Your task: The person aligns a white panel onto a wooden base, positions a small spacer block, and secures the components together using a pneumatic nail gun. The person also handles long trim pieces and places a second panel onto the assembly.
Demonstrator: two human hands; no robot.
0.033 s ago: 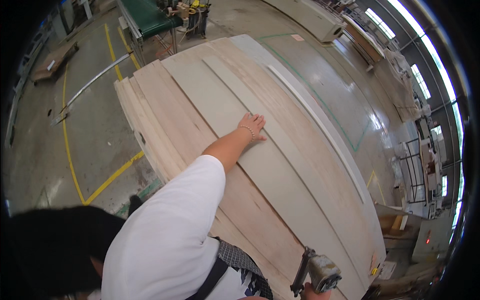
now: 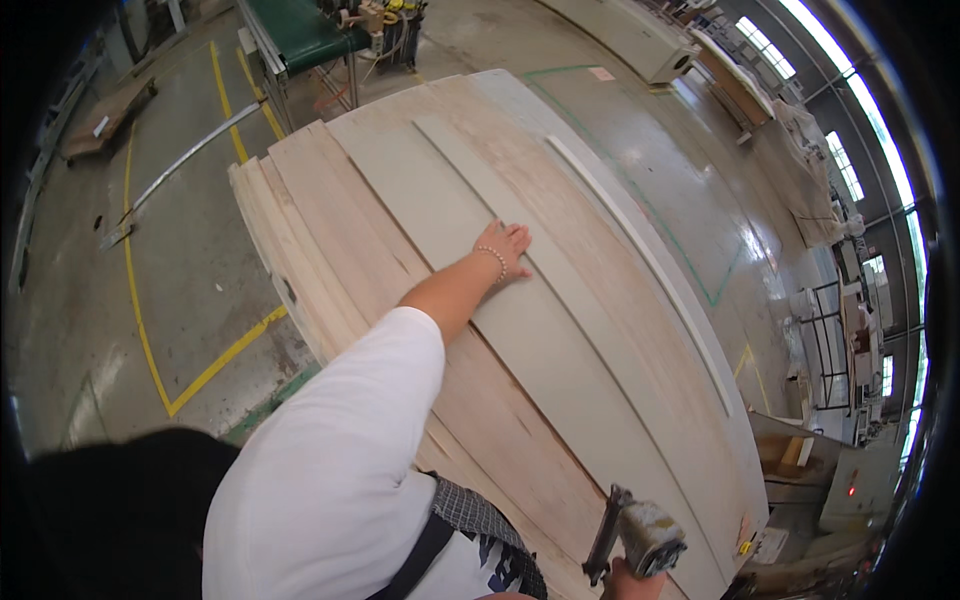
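My left hand (image 2: 504,250) lies flat on a long pale grey-green board (image 2: 540,350), fingers spread. Its fingertips reach over a narrower strip of the same colour (image 2: 590,325), which runs along the board's right side. A worn metal nail gun (image 2: 650,535) is in my right hand (image 2: 632,583) at the lower edge, its magazine side toward the left. The gun's nose is over or near the close end of the board; whether it touches cannot be seen. Only part of the right hand shows, closed round the gun.
Large wooden panels (image 2: 330,230) lie under the board. A thin white strip (image 2: 640,265) lies along their right side. At the far left stand a green conveyor (image 2: 320,40) and a low trolley (image 2: 108,120). Yellow lines (image 2: 228,360) mark the floor.
The view shifts slightly. My right hand and the nail gun come a little higher into view. My left hand stays pressed on the board in nearly the same place.
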